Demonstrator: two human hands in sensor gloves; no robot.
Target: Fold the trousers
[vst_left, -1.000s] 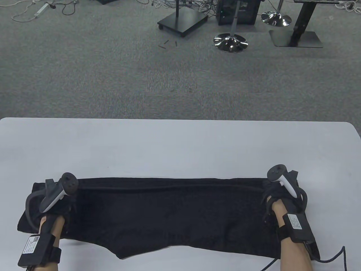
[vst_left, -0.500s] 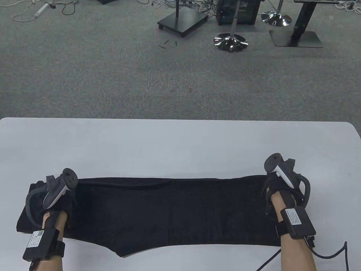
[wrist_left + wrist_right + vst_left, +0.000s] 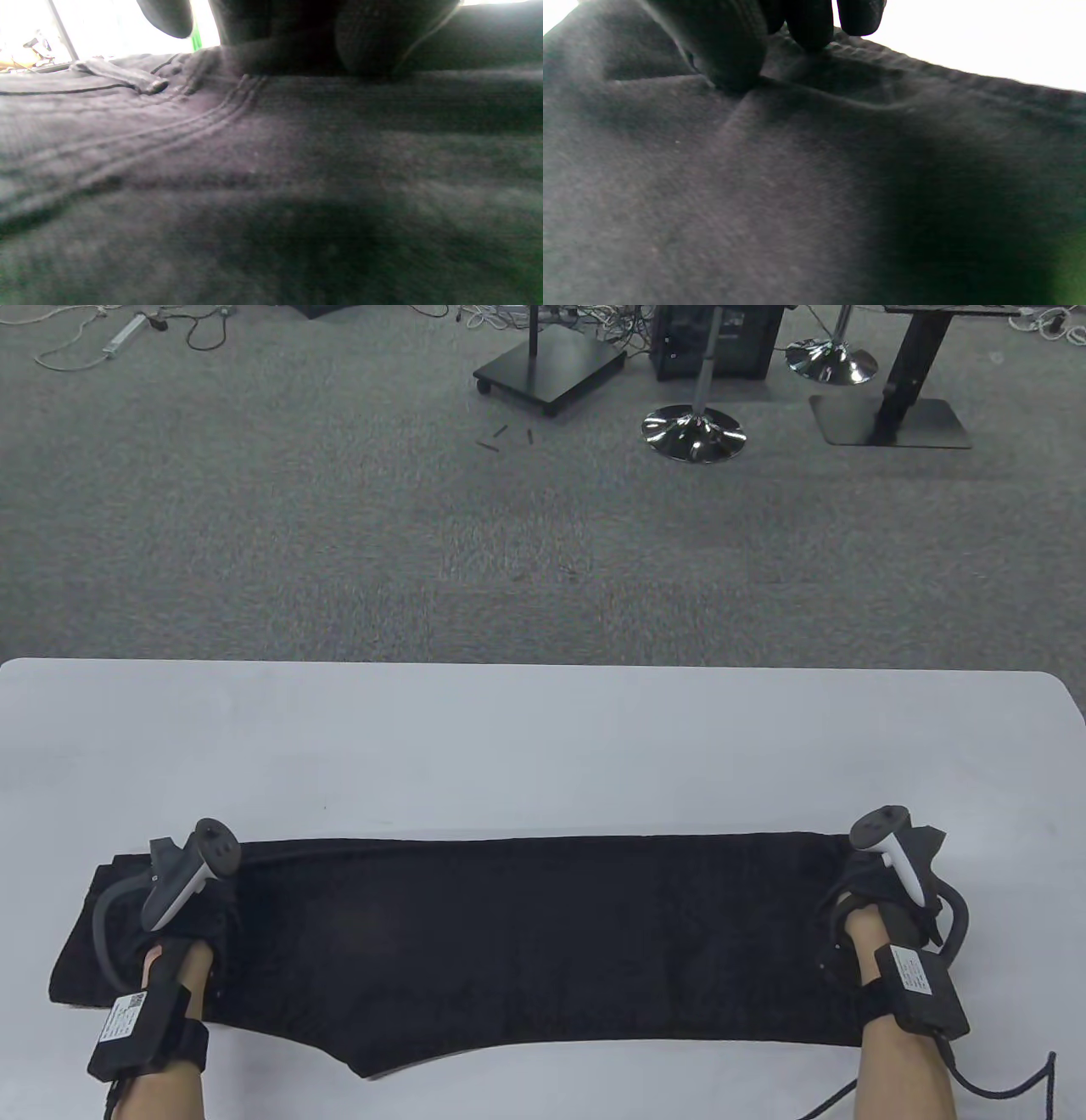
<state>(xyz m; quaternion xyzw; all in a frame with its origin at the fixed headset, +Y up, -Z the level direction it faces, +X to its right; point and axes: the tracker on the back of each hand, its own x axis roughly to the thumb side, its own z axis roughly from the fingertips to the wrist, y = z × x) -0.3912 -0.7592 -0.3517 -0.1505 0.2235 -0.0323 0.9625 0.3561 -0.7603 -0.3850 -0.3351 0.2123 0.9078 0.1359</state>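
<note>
Only the left wrist view shows seams and a rivet on the black trousers [image 3: 526, 942], which lie flat along the table's [image 3: 543, 746] near edge; left hand [image 3: 182, 912] and right hand [image 3: 887, 899] rest on opposite ends; whether their fingers grip the cloth I cannot tell.

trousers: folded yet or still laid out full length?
Folded lengthwise only: trousers lie full length as one leg-wide strip across the table.

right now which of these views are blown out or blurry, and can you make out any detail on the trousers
Table view: evenly lit and sharp, but the trousers read as flat black. Left wrist view: background blown out white at top left, seam stitching visible, foreground soft. Right wrist view: sky-white glare at top right, cloth blurred, a dark shadow on the right.
</note>
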